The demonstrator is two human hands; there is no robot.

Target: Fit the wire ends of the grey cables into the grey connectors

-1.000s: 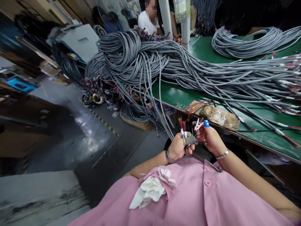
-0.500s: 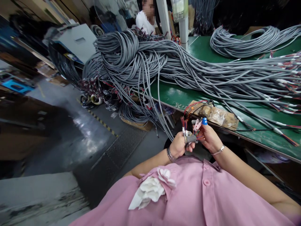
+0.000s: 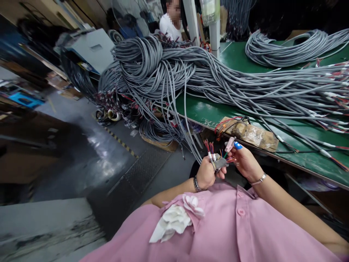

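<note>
My left hand [image 3: 206, 173] is closed around a few grey cable ends [image 3: 219, 163], their white-wrapped tips and thin coloured wires fanning up and to the right. A small pink clip [image 3: 230, 144] sits pinched in my right hand [image 3: 249, 163], just right of those wires. On my right thumb is a blue finger cover [image 3: 237, 145]. Something green, perhaps a wire, runs between the clip and the cable ends; whether the clip bites a wire cannot be made out. Grey cables hang from the bench edge down to behind my left hand.
A green bench [image 3: 201, 109] carries a long heap of grey cables [image 3: 218, 72] and a coil [image 3: 283, 49] at the back. Near its front edge lies a tape-wrapped block [image 3: 249, 134] with red and black wires. Behind a white post [image 3: 215, 36] sits a person [image 3: 170, 25] in white.
My right hand has shifted slightly right and down, away from my left, with the clip tilted more upright. The cable ends in my left hand have tipped a little, wires spreading more.
</note>
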